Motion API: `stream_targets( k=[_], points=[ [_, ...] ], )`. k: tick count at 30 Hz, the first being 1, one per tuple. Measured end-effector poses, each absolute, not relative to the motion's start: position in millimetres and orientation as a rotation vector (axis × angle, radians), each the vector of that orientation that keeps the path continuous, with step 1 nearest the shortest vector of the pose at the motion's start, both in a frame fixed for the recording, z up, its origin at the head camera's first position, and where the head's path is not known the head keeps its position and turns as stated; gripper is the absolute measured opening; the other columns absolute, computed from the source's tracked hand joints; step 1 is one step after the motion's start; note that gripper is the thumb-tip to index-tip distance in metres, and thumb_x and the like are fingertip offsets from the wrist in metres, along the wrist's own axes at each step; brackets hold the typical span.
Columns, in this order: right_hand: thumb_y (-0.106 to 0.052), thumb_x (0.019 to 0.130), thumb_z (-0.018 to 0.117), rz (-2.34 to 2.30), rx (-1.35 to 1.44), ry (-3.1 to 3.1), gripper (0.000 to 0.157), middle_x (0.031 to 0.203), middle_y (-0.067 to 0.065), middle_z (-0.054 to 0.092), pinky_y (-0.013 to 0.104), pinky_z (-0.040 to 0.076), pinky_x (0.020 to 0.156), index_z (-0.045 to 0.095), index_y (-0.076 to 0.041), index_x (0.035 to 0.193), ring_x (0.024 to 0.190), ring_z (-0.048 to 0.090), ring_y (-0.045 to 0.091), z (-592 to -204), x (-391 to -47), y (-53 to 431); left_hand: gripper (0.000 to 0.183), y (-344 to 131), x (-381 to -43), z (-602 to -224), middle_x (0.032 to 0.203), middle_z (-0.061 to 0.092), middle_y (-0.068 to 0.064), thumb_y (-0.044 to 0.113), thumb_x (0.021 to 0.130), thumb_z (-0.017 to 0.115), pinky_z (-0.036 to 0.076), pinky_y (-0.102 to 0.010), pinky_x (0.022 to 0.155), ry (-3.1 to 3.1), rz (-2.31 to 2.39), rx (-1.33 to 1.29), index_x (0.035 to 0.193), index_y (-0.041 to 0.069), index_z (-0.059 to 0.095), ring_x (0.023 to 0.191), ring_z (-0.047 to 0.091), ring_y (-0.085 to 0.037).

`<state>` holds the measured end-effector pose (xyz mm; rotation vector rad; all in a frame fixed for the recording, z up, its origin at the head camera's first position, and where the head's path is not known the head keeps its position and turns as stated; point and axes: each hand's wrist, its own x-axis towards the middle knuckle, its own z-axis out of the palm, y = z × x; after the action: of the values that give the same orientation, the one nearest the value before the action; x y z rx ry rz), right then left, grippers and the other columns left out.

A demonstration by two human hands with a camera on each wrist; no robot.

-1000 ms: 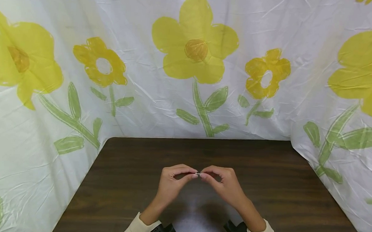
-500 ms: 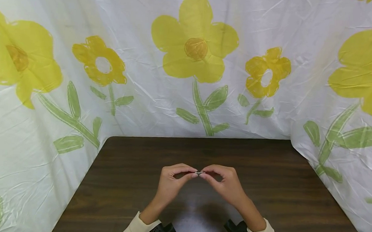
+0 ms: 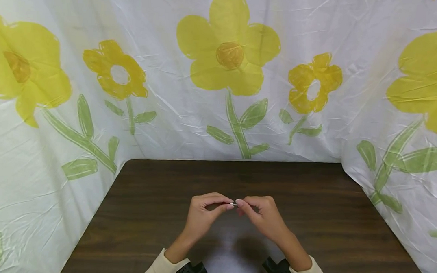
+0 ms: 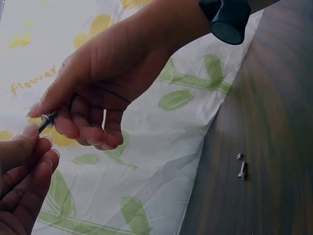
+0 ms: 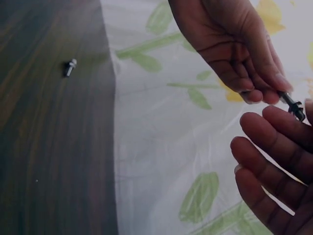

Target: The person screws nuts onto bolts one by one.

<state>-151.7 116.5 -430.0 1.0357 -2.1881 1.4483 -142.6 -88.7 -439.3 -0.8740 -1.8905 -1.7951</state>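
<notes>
My left hand point(image 3: 200, 215) pinches one end of a small metal bolt point(image 4: 43, 125) between thumb and fingertips. A ring-like nut or washer point(image 4: 48, 119) sits partway along the shaft. From the other side, the thumb and index finger of my right hand point(image 3: 264, 218) close on the bolt's opposite end. That hand's remaining fingers are spread loosely, as the right wrist view shows. The same bolt point(image 5: 288, 99) slants downward there, its tip partly hidden at the right fingers. Both hands are raised over the dark wooden table point(image 3: 158, 182).
In the left wrist view a loose short screw point(image 4: 242, 170) and a small nut point(image 4: 239, 156) lie on the table. A bolt with a wider end point(image 5: 70, 67) lies on it in the right wrist view. A white flowered cloth point(image 3: 160, 138) hangs around the table's back and sides.
My right thumb has slid forward across the index finger at the bolt's end. The left hand keeps its pinch almost in place. The head view has tilted slightly.
</notes>
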Motion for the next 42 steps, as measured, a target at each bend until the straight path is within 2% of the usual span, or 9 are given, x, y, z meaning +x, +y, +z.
stream_targets(
  k=[3,6,10,15,20,30,37,39,42],
  points=[
    [-0.001,0.099,0.064,1.470,1.036,-2.193,0.025,0.077,-0.008,0.072,0.029,0.058,0.066,0.074,-0.019,0.085,0.070,0.070,0.010,-429.4,-152.3,117.8,0.011,-88.9,-142.4,-438.2,0.088,0.076,-0.014,-0.006,0.084,0.078,0.060,-0.033,0.068,-1.899,-1.802,-0.855,0.093,0.000,0.078,0.079,0.073,-0.022],
    [-0.002,0.094,0.071,1.470,1.055,-2.155,0.014,0.086,-0.004,0.075,0.027,0.058,0.066,0.075,-0.014,0.099,0.072,0.070,0.012,-428.4,-152.9,119.2,0.010,-89.6,-142.8,-437.6,0.088,0.076,-0.013,-0.004,0.084,0.079,0.060,-0.032,0.069,-1.904,-1.812,-0.839,0.093,0.001,0.079,0.079,0.073,-0.021],
    [0.002,0.082,0.081,1.445,1.099,-2.081,0.029,0.095,0.005,0.077,0.027,0.059,0.068,0.073,-0.004,0.110,0.076,0.072,0.015,-426.7,-153.5,120.1,0.008,-90.0,-144.7,-438.9,0.089,0.076,-0.010,-0.001,0.086,0.078,0.060,-0.032,0.071,-1.899,-1.823,-0.837,0.094,0.001,0.079,0.080,0.073,-0.025],
    [0.008,0.079,0.082,1.423,1.150,-2.020,0.032,0.094,0.009,0.077,0.023,0.058,0.068,0.074,-0.004,0.108,0.076,0.074,0.018,-425.0,-153.8,119.3,0.009,-89.3,-144.9,-437.7,0.090,0.076,-0.011,-0.001,0.086,0.078,0.060,-0.035,0.071,-1.894,-1.832,-0.842,0.094,0.002,0.079,0.080,0.073,-0.025],
    [0.007,0.081,0.080,1.432,1.157,-2.022,0.029,0.094,0.006,0.077,0.024,0.059,0.068,0.076,-0.006,0.106,0.081,0.074,0.015,-424.9,-154.8,119.6,0.010,-89.6,-145.4,-436.7,0.089,0.076,-0.013,-0.003,0.085,0.078,0.060,-0.033,0.070,-1.882,-1.818,-0.862,0.094,0.002,0.079,0.080,0.072,-0.022],
    [-0.001,0.091,0.074,1.437,1.110,-2.100,0.015,0.086,-0.004,0.075,0.025,0.058,0.068,0.076,-0.016,0.094,0.075,0.071,0.010,-430.3,-155.4,119.3,0.011,-88.2,-143.1,-438.4,0.088,0.075,-0.015,-0.007,0.084,0.077,0.061,-0.034,0.068,-1.868,-1.838,-0.883,0.094,-0.001,0.078,0.080,0.072,-0.023],
    [0.002,0.098,0.063,1.455,1.026,-2.150,0.031,0.071,-0.007,0.070,0.026,0.056,0.061,0.072,-0.018,0.076,0.065,0.066,0.007,-432.3,-152.7,115.5,0.011,-87.2,-142.5,-439.8,0.087,0.075,-0.015,-0.005,0.083,0.079,0.060,-0.031,0.068,-1.877,-1.820,-0.875,0.093,-0.001,0.078,0.079,0.072,-0.022],
    [0.004,0.098,0.061,1.459,1.014,-2.152,0.030,0.071,-0.005,0.070,0.026,0.055,0.061,0.072,-0.016,0.079,0.065,0.066,0.008,-432.1,-152.0,115.4,0.010,-87.7,-142.4,-439.3,0.087,0.075,-0.015,-0.005,0.083,0.079,0.060,-0.032,0.067,-1.878,-1.819,-0.864,0.092,-0.001,0.078,0.078,0.072,-0.022],
    [0.004,0.095,0.066,1.468,1.022,-2.142,0.017,0.080,0.000,0.074,0.026,0.057,0.063,0.074,-0.011,0.094,0.069,0.069,0.011,-430.1,-151.3,116.4,0.010,-89.0,-142.3,-438.1,0.088,0.075,-0.014,-0.004,0.084,0.079,0.060,-0.035,0.067,-1.876,-1.819,-0.845,0.092,0.000,0.079,0.078,0.072,-0.022]
  ],
)
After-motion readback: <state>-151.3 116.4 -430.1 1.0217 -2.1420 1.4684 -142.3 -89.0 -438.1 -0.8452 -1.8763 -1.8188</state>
